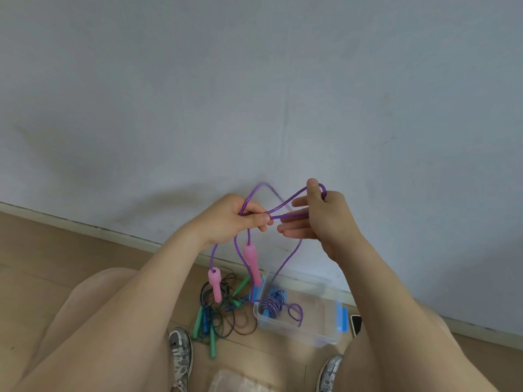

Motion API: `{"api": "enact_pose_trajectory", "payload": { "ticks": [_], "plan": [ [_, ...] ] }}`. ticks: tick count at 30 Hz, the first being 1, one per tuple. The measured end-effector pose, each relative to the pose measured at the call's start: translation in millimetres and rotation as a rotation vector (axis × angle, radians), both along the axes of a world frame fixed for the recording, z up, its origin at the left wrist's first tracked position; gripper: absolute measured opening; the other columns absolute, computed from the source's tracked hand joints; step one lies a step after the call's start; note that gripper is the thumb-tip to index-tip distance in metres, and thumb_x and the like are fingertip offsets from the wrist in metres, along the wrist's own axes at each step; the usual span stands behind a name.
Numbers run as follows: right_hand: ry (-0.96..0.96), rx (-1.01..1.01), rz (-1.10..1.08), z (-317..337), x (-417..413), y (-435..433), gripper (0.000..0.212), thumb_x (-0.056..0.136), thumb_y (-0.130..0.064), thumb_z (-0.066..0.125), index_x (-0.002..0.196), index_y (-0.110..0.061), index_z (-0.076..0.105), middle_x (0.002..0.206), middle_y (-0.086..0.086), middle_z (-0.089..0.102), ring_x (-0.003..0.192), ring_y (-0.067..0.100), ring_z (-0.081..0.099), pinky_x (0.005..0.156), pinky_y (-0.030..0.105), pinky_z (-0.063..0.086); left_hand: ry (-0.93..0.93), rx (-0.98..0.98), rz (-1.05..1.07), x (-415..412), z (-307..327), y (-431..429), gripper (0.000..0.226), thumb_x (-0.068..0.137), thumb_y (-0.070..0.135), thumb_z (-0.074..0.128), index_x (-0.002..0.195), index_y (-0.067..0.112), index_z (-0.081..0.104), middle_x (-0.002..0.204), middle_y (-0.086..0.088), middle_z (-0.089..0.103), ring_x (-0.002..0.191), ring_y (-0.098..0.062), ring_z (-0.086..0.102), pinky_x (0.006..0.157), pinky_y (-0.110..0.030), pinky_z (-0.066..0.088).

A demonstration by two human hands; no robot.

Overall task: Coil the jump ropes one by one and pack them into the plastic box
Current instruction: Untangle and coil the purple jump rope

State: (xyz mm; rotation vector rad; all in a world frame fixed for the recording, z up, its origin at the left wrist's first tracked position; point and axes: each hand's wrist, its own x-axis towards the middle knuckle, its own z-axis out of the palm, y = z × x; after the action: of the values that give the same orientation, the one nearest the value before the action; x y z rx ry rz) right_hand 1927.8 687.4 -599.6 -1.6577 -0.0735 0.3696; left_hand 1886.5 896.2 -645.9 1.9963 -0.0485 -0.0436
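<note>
both hands (285,219) looping purple jump rope (285,205), plastic box (297,326) below

A plain pale grey-blue wall (254,80) meets a light wooden floor (56,244) along a white skirting board (113,232).
</note>
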Motion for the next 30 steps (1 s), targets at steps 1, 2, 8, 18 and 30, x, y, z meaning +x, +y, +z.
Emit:
{"api": "enact_pose_trajectory", "payload": {
  "ticks": [1, 2, 8, 18, 30],
  "plan": [
    [-0.026, -0.027, 0.022, 1, -2, 0, 0.06, 0.113, -0.046, 0.038, 0.105, 0.006, 0.065, 0.078, 0.025, 0.077, 0.065, 0.038, 0.077, 0.061, 0.041, 0.066, 0.002, 0.006, 0.008, 0, -1, 1, 0.015, 0.101, 0.021, 0.07, 0.104, 0.014, 0.082, 0.101, 0.006, 0.082, 0.105, -0.005, 0.074, 0.095, -0.018, 0.05],
    [-0.071, -0.057, 0.031, 1, -3, 0, 0.061, 0.113, -0.045, 0.04, 0.099, 0.006, 0.068, 0.073, 0.023, 0.076, 0.06, 0.036, 0.075, 0.057, 0.039, 0.064, 0.009, 0.013, 0.009, 1, -3, 1, 0.015, 0.101, 0.021, 0.07, 0.106, 0.014, 0.082, 0.102, 0.005, 0.082, 0.106, -0.007, 0.074, 0.098, -0.022, 0.051],
    [-0.449, -0.231, -0.054, -7, 2, 7, 0.07, 0.109, -0.054, 0.045, 0.065, -0.005, 0.071, 0.058, 0.009, 0.071, 0.055, 0.026, 0.071, 0.063, 0.041, 0.06, 0.072, -0.012, 0.047, 4, -2, 5, 0.017, 0.105, 0.029, 0.063, 0.105, 0.031, 0.08, 0.11, 0.014, 0.079, 0.118, -0.001, 0.066, 0.108, -0.026, 0.045],
    [-0.059, 0.238, 0.187, 8, -7, 4, 0.037, 0.109, -0.019, 0.041, 0.114, -0.001, 0.073, 0.056, 0.011, 0.048, 0.038, 0.021, 0.032, 0.044, 0.028, 0.025, -0.043, 0.313, 0.471, 10, -16, 13, 0.014, 0.099, 0.033, 0.071, 0.1, 0.023, 0.08, 0.082, 0.007, 0.069, 0.078, -0.015, 0.06, 0.065, -0.026, 0.042],
    [0.242, 0.438, 0.374, -7, -24, 28, 0.037, 0.115, -0.012, 0.031, 0.104, 0.005, 0.062, 0.122, 0.03, 0.072, 0.121, 0.04, 0.07, 0.105, 0.045, 0.057, 0.349, -0.508, 0.194, -3, 15, -3, 0.038, 0.111, 0.034, 0.046, 0.113, 0.009, 0.075, 0.097, -0.013, 0.075, 0.097, -0.035, 0.076, 0.091, -0.049, 0.062]
  ]
}}
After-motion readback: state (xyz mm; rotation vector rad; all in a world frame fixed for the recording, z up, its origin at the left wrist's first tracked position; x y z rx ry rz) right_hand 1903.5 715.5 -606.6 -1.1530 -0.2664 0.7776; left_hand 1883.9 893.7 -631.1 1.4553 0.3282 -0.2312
